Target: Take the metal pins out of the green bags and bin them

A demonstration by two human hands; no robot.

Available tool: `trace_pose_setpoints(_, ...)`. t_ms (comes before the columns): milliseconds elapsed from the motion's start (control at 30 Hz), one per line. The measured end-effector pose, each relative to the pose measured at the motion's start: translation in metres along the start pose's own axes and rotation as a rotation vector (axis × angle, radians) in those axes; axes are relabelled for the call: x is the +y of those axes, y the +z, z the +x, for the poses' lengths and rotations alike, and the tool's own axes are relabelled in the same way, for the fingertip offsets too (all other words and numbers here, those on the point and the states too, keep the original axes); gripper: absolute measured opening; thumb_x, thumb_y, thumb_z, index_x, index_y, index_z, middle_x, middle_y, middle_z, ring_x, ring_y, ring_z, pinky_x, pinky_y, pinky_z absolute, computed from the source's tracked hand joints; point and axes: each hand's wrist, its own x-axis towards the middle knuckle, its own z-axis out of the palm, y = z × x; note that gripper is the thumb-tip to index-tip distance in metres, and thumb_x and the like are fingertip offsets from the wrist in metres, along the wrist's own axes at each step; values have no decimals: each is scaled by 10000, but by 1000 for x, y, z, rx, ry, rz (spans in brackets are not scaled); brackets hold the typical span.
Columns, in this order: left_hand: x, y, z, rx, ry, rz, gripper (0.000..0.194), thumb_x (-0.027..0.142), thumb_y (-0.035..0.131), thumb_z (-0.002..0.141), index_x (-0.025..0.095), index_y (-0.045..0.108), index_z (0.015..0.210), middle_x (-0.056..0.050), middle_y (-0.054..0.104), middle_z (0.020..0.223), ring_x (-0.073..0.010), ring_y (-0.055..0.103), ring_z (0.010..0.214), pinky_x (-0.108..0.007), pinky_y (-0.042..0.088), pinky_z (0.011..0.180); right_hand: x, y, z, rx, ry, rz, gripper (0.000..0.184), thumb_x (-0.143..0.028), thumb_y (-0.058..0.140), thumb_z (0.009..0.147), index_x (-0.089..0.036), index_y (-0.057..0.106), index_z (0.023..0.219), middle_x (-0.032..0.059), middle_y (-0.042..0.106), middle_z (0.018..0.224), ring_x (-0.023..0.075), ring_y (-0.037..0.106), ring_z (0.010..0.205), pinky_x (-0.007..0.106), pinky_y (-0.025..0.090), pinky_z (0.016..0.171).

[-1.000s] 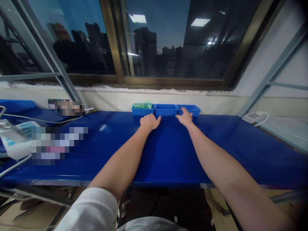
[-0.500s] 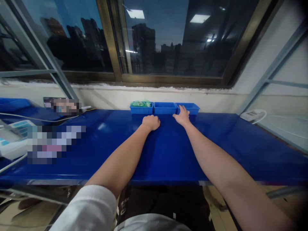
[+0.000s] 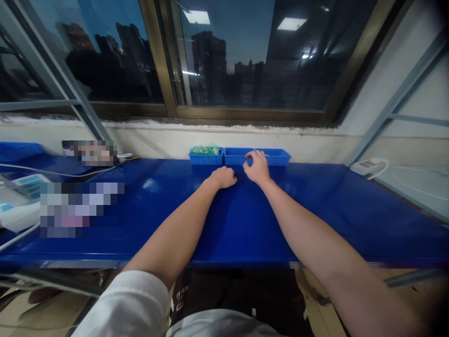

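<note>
Three small blue bins stand in a row at the table's back edge. Green and clear crinkled plastic packets (image 3: 206, 150) fill the left bin (image 3: 206, 160). Beside it is the middle bin (image 3: 233, 157), and then the right bin (image 3: 279, 159), which has something small and pale at its back rim. My left hand (image 3: 224, 177) is closed with curled fingers, just in front of the left and middle bins; what it holds, if anything, is hidden. My right hand (image 3: 257, 168) is over the front of the middle and right bins, thumb and fingers apart, with nothing visible between them.
The blue table (image 3: 168, 210) runs below a window (image 3: 252, 84). A white device (image 3: 24, 206) with cables and blurred items are at the left. Another blue bin (image 3: 19, 150) is at the far left. A white power strip (image 3: 368, 165) lies at the right.
My right hand has moved left from the right bin towards the middle one. My left hand has shifted slightly right, still closed.
</note>
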Motion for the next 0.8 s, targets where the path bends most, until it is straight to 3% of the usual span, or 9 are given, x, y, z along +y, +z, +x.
trace_pose_setpoints(267, 1, 2, 2, 56, -207, -120, 533, 467, 497, 825, 105, 519, 1216, -222, 597, 1170, -317, 588, 1077, -357, 465, 861, 4, 2, -2, -92, 42, 38, 214, -144, 471, 732, -181, 621, 880, 74, 613, 867, 238, 525, 911, 403, 400, 907)
trace_pose_setpoints(467, 4, 8, 4, 42, -124, -93, 347, 353, 445, 879, 145, 612, 1100, -192, 575, 1195, -305, 599, 1053, -366, 468, 850, 5, 6, -3, -123, 14, 87, 194, -146, 491, 712, -173, 646, 826, 64, 635, 799, 216, 557, 850, 355, 432, 841)
trace_pose_setpoints(567, 1, 11, 6, 142, -15, -170, 271, 299, 466, 877, 148, 641, 1018, -155, 631, 1104, -264, 615, 1005, -333, 466, 836, 5, 7, -4, -174, 24, 143, 210, -144, 506, 694, -165, 659, 838, 51, 652, 781, 189, 573, 783, 316, 444, 781)
trace_pose_setpoints(700, -6, 14, 14, 346, 6, -519, 240, 318, 510, 866, 143, 671, 895, -87, 692, 860, -202, 637, 831, -289, 471, 772, 2, 6, -6, -278, 31, 276, 231, -164, 547, 671, -172, 671, 866, 26, 670, 767, 153, 566, 684, 273, 439, 681)
trace_pose_setpoints(800, -9, 15, 20, 458, -11, -815, 287, 314, 525, 855, 125, 656, 1027, -71, 696, 839, -169, 628, 748, -273, 478, 720, -2, 4, -7, -314, 50, 356, 176, -217, 594, 672, -168, 674, 820, 16, 663, 720, 141, 549, 640, 262, 419, 637)
